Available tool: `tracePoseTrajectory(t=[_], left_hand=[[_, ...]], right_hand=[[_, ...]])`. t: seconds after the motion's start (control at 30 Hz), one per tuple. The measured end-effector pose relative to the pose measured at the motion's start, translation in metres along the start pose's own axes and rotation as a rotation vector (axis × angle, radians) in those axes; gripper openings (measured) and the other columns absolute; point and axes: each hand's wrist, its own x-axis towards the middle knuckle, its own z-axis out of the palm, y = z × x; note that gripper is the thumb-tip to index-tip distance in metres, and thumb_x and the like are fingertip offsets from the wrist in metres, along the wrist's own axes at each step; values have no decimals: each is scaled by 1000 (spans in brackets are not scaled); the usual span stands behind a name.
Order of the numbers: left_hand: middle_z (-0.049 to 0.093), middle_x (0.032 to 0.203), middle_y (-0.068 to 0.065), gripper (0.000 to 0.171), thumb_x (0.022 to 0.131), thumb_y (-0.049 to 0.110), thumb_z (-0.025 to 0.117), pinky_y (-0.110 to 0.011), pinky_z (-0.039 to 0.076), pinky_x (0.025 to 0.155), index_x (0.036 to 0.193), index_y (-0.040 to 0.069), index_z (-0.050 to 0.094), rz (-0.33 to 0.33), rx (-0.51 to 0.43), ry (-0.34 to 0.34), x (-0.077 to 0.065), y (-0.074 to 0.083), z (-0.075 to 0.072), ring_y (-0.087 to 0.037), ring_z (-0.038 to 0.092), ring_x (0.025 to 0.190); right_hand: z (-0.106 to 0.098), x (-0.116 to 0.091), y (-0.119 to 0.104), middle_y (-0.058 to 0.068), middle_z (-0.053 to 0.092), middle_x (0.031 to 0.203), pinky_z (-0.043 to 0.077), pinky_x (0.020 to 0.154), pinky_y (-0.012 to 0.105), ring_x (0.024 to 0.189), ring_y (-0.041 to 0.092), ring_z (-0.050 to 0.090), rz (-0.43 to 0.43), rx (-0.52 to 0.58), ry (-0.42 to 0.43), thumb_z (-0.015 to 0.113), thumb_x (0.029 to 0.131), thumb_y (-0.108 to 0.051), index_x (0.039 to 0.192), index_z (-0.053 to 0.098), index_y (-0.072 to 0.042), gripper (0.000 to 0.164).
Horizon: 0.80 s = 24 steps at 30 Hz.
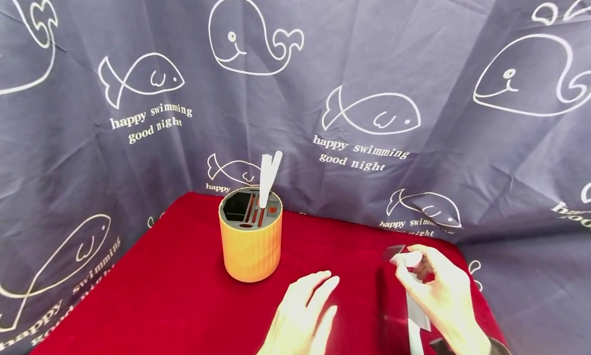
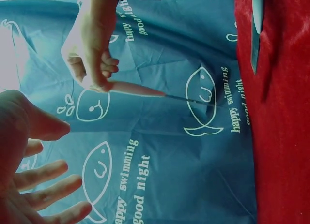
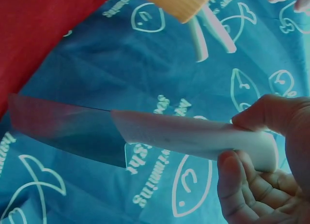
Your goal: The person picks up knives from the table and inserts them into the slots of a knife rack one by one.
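My right hand (image 1: 438,286) pinches a kitchen knife (image 3: 184,132) near the butt of its white handle, thumb on one side and curled fingers on the other. Its broad blade (image 3: 70,129) angles down toward the red cloth in the left wrist view. My left hand (image 1: 302,314) hovers over the front middle of the table, fingers spread and holding nothing. Left of it stands an orange ribbed knife holder (image 1: 251,255) with a slotted dark top. Two white handles (image 1: 268,178) stick up from its slots. A second knife (image 2: 257,25) lies on the cloth below my right hand.
Red cloth (image 1: 180,288) covers the table. Behind it and along both sides hangs a blue-grey curtain (image 1: 286,109) printed with white whales, fish and lettering. The table's right edge (image 1: 485,303) runs close beside my right hand.
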Motion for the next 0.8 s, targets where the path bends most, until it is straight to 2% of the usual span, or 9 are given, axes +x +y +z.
tracePoseTrajectory(t=[0.27, 0.5, 0.67, 0.8], left_hand=[[65, 129, -8, 39, 101, 21, 50, -33, 53, 98, 135, 5, 62, 59, -25, 59, 10, 0, 0, -23, 64, 114], [66, 128, -10, 40, 102, 22, 50, -34, 53, 97, 134, 4, 62, 76, -23, 70, 17, 1, 0, -23, 65, 114], [65, 129, -9, 40, 102, 22, 49, -34, 53, 98, 136, 4, 61, 80, -16, 59, 19, 3, 0, -23, 64, 115], [65, 130, -9, 40, 101, 21, 51, -33, 53, 99, 136, 4, 60, 80, -25, 56, 21, 4, 1, -23, 64, 116]], right_hand=[[1, 7, -16, -10, 69, 70, 44, 54, 9, 64, -10, 49, -75, 78, 38, 80, 68, -7, 94, 74, -13, 27], [-1, 14, -27, -9, 59, 64, 44, 56, 9, 64, -8, 49, -98, 62, 61, 80, 64, -11, 95, 74, -13, 31], [-1, 20, -39, -6, 59, 65, 41, 57, 8, 66, -6, 47, -146, 85, 85, 77, 70, -17, 93, 75, -11, 24], [-1, 25, -51, -4, 66, 68, 38, 58, 6, 65, -4, 46, -194, 135, 108, 74, 76, -18, 91, 74, -6, 19]])
